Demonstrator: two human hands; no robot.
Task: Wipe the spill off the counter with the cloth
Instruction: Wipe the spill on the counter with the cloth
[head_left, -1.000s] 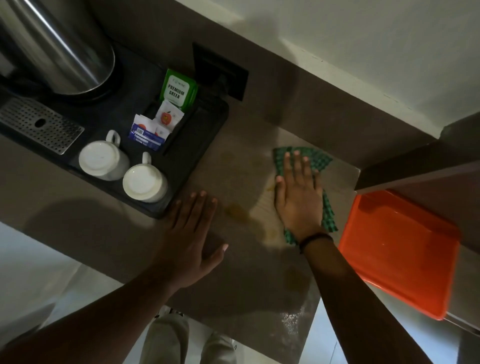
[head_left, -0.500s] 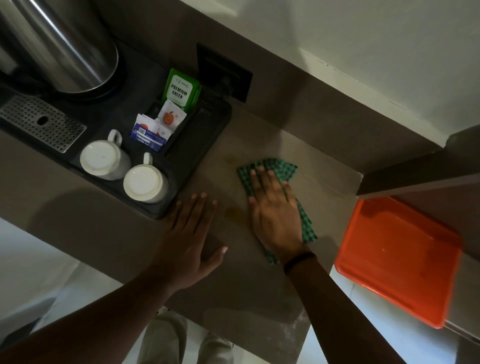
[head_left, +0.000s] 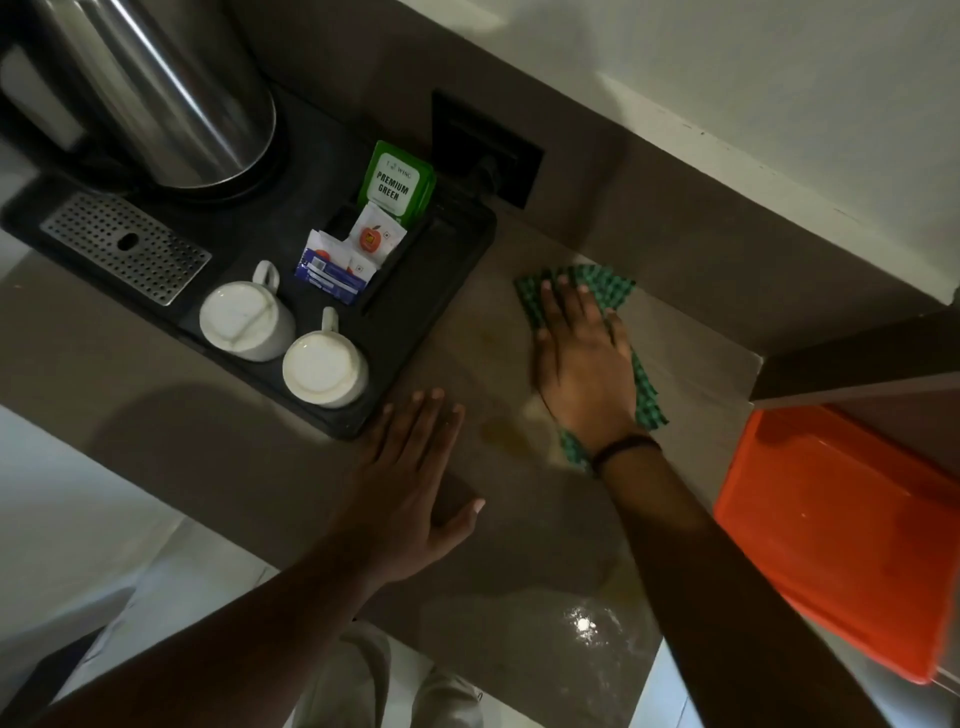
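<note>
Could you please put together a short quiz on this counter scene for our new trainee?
1. True or false: the left hand presses the cloth onto the counter.
2. Which lies nearest the yellowish puddle? A. the kettle B. the right hand C. the orange tray
3. How many white cups stand upside down on the black tray?

Key
1. False: the right hand lies flat on the cloth; the left rests bare on the counter.
2. B
3. Two: one cup and the other cup.
</note>
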